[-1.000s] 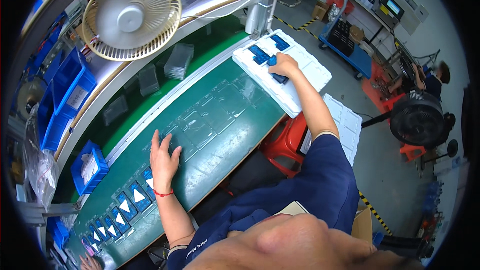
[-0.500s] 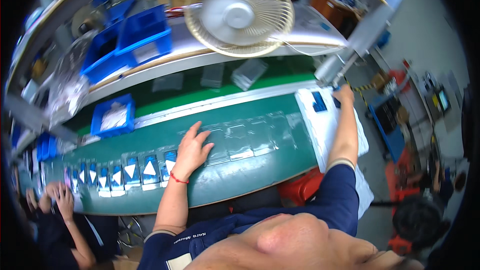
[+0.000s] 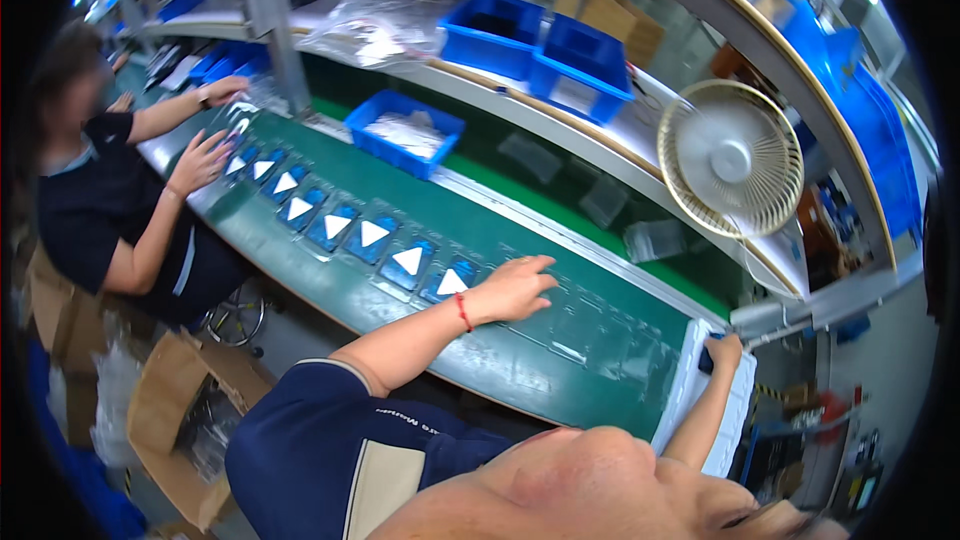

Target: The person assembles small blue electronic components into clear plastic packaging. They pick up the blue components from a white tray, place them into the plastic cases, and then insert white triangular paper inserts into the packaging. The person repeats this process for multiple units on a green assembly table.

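My left hand [image 3: 515, 290] is over the green bench with its fingers spread and nothing in it. It is beside the last of a row of blue flat pieces [image 3: 408, 262], each bearing a white triangle and lying in clear plastic. To its right, empty clear plastic blisters [image 3: 580, 325] lie along the bench. My right hand [image 3: 726, 350] reaches to the white foam tray [image 3: 742, 390] at the bench's right end. Its fingers are closed at the edge of a dark blue flat piece [image 3: 706, 360], partly hidden by the hand.
A co-worker [image 3: 120, 190] works at the left end of the row. A blue bin [image 3: 405, 132] with white pieces stands along the back. Above it, a shelf carries blue bins [image 3: 580, 68], plastic bags [image 3: 395, 15] and a fan [image 3: 730, 158]. An open carton [image 3: 190, 430] is at lower left.
My view has swung left, bringing the co-worker and carton further into sight. My left hand stays spread over the bench, near the row's end. My right hand remains at the white tray.
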Tool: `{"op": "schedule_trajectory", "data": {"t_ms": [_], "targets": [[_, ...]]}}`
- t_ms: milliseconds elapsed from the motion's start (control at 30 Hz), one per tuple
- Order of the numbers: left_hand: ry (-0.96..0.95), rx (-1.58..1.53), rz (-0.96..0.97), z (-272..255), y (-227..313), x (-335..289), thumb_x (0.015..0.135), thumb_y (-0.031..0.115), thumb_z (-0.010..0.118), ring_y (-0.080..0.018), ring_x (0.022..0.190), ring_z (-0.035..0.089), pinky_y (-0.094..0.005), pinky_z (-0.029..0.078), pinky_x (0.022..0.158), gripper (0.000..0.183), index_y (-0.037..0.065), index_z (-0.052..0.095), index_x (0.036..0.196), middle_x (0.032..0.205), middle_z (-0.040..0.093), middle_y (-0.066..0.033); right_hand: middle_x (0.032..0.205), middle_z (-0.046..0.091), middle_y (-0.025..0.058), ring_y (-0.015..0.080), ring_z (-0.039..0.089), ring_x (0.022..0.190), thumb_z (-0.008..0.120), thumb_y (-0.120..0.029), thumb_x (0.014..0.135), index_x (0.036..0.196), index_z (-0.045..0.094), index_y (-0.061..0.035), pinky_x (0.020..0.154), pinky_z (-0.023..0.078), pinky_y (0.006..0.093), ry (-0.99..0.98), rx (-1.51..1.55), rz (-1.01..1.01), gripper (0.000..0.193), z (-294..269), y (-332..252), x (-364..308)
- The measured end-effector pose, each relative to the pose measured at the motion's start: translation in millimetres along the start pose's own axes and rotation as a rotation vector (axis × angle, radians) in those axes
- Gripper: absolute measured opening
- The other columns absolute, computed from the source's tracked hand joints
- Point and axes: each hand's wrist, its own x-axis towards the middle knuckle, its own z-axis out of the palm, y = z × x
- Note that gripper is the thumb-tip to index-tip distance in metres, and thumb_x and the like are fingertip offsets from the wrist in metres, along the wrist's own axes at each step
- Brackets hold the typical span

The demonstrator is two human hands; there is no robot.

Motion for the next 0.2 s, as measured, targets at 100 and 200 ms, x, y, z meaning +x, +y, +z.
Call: {"op": "schedule_trajectory", "data": {"t_ms": [100, 200], "targets": [[0.022, 0.012, 0.010, -1, -4, -1, 0.078, 0.023, 0.069, -0.0379, 0.118, 0.049, -0.0431, 0.040, 0.099, 0.035, 0.005, 0.064, 0.109, 0.130, 0.048, -0.0214, 0.098, 0.067, 0.0242, 0.0364, 0.063, 0.099, 0.078, -0.022, 0.053, 0.092, 0.068, 0.0030, 0.087, 0.050, 0.0427, -0.079, -0.005, -0.001, 0.047, -9, -7, 5], [-0.010, -0.008, 0.015, -9, 3, -2, 0.079, 0.023, 0.069, -0.0389, 0.118, 0.048, -0.0426, 0.039, 0.101, 0.035, 0.006, 0.063, 0.109, 0.130, 0.049, -0.0210, 0.103, 0.067, 0.0201, 0.0327, 0.063, 0.102, 0.077, -0.018, 0.055, 0.101, 0.067, 0.0019, 0.092, 0.047, 0.0415, -0.076, 0.198, -0.149, 0.051, -5, 0, 17]]}}
